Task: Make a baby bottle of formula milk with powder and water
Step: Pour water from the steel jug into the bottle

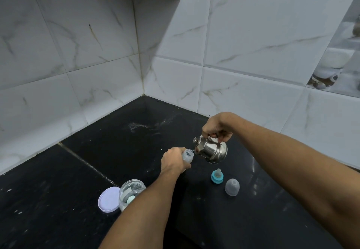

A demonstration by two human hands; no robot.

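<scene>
Bottle [187, 156] gripped by left hand [173, 161], steel jug [211, 150] tilted by right hand [217, 126] — one teat ring [217, 176], one cap [232, 187].

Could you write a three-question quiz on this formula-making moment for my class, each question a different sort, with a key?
1. True or false: the teat ring is screwed onto the baby bottle.
2. Which of the hands holds the steel kettle? A) left hand B) right hand C) both
3. Fill in: the open powder jar stands beside its ____ on the black counter.

Key:
1. False; it stands on the counter near the clear cap.
2. B; the left hand holds the bottle while the kettle tips towards its mouth.
3. Lid.
</scene>
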